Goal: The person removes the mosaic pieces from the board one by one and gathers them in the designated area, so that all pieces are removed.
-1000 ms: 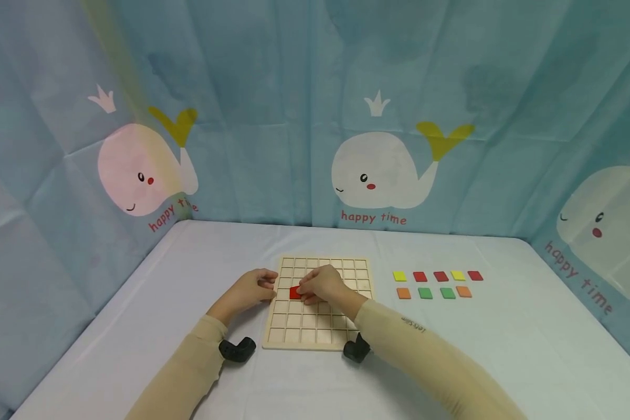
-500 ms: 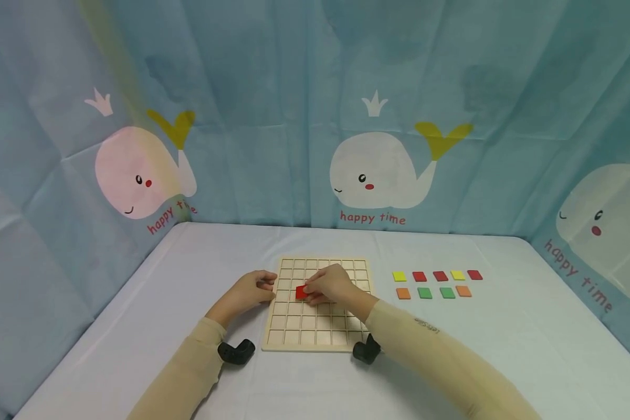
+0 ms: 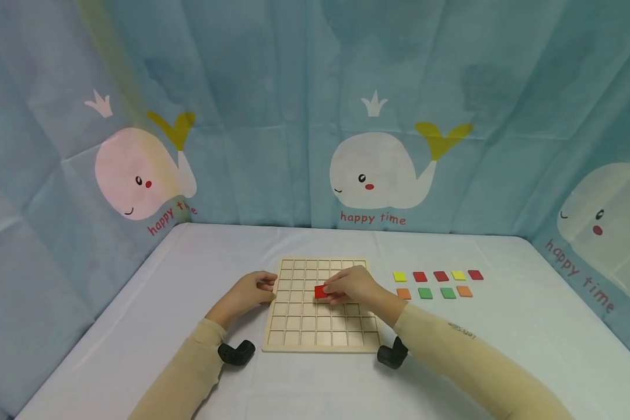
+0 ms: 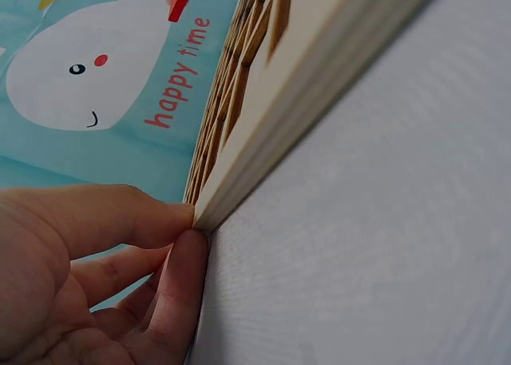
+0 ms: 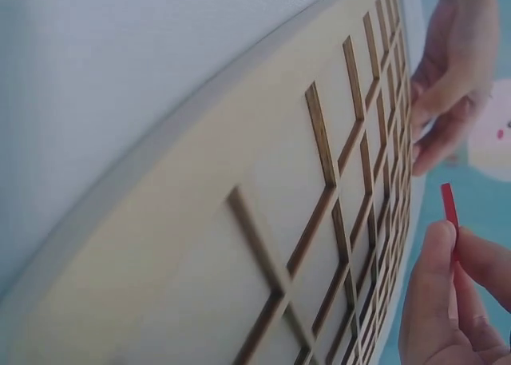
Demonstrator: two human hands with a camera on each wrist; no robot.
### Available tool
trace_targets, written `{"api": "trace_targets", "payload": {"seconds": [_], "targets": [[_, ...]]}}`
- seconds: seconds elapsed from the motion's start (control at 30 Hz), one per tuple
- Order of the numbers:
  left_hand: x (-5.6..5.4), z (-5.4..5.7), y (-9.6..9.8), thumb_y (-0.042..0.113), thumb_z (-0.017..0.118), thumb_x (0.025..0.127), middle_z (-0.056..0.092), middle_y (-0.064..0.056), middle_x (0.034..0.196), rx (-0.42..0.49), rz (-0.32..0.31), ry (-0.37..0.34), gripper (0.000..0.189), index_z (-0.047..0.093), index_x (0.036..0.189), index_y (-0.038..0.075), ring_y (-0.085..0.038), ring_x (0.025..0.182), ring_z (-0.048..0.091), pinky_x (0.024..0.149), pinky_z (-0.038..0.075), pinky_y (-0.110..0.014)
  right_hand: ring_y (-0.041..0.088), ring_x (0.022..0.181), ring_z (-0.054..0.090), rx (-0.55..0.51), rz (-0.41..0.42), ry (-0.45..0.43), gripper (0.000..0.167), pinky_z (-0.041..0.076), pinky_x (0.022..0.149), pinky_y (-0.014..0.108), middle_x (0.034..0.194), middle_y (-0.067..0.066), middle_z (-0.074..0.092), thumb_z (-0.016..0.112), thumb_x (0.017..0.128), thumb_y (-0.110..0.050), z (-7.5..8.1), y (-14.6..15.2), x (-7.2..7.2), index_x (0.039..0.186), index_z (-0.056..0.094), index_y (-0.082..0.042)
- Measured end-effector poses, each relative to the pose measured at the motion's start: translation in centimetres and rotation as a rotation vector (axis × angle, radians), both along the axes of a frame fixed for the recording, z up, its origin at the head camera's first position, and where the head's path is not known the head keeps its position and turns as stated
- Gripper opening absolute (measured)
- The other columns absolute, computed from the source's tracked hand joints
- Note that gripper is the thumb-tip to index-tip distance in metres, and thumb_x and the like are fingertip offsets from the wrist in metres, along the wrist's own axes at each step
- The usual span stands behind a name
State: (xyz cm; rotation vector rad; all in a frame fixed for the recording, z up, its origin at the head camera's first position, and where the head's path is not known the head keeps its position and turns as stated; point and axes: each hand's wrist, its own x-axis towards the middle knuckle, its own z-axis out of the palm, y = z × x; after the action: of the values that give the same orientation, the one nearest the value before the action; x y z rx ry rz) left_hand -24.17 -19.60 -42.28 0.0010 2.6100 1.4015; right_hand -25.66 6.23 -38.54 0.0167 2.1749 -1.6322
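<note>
Pinched between the thumb and fingers of my right hand (image 3: pixel 354 284) is a small square red tile (image 3: pixel 321 291), over the middle of a wooden grid board (image 3: pixel 300 338). In the right wrist view the red tile (image 5: pixel 449 204) shows edge-on, raised above the grid, between thumb and index finger. My left hand (image 3: pixel 249 293) is at the board's left edge. The left wrist view has that hand's thumb and index finger (image 4: pixel 177 281) gripping the board's edge (image 4: pixel 263 149), the other fingers bent behind.
Right of the board, loose square tiles lie in two rows on the white tablecloth (image 3: pixel 504 332): yellow (image 3: pixel 399 276) and red (image 3: pixel 441 276) ones behind, orange (image 3: pixel 464 291) and green (image 3: pixel 425 293) in front. Black wrist devices (image 3: pixel 236 353) stick out from both wrists. A whale-print curtain (image 3: pixel 262 175) surrounds the table.
The right hand has moved rightward across the board with the red tile, from the left columns to about the middle. The left hand has stayed at the board's edge.
</note>
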Motion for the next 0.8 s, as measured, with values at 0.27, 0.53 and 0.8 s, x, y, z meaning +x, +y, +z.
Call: {"api": "trace_targets", "payload": {"seconds": [0.27, 0.53, 0.8], "targets": [[0.0, 0.0, 0.1, 0.003, 0.067, 0.085, 0.061, -0.016, 0.118, -0.001, 0.009, -0.007, 0.050, 0.056, 0.133, -0.004, -0.021, 0.099, 0.059, 0.077, 0.054, -0.030, 0.009, 0.060, 0.068, 0.001, -0.018, -0.024, 0.025, 0.059, 0.066, 0.027, 0.092, 0.014, 0.074, 0.073, 0.086, -0.005, 0.2, 2.2, 0.1, 0.109, 0.072, 0.005], [0.0, 0.1, 0.1, 0.004, 0.067, 0.086, 0.060, -0.015, 0.118, -0.006, 0.016, -0.014, 0.049, 0.057, 0.133, -0.003, -0.021, 0.099, 0.058, 0.076, 0.054, -0.030, 0.009, 0.062, 0.067, 0.068, -0.025, 0.010, 0.027, 0.059, 0.068, 0.025, 0.088, 0.010, 0.073, 0.072, 0.089, -0.011, 0.5, 4.5, 0.4, 0.111, 0.071, 0.005], [-0.1, 0.0, 0.0, 0.004, 0.067, 0.086, 0.060, -0.016, 0.120, -0.011, 0.012, -0.008, 0.050, 0.056, 0.133, -0.004, -0.021, 0.100, 0.058, 0.077, 0.054, -0.030, 0.009, 0.067, 0.068, 0.076, -0.017, 0.035, 0.030, 0.059, 0.071, 0.025, 0.078, 0.002, 0.072, 0.072, 0.089, -0.013, 1.2, 7.0, 0.5, 0.113, 0.071, 0.005]]}}
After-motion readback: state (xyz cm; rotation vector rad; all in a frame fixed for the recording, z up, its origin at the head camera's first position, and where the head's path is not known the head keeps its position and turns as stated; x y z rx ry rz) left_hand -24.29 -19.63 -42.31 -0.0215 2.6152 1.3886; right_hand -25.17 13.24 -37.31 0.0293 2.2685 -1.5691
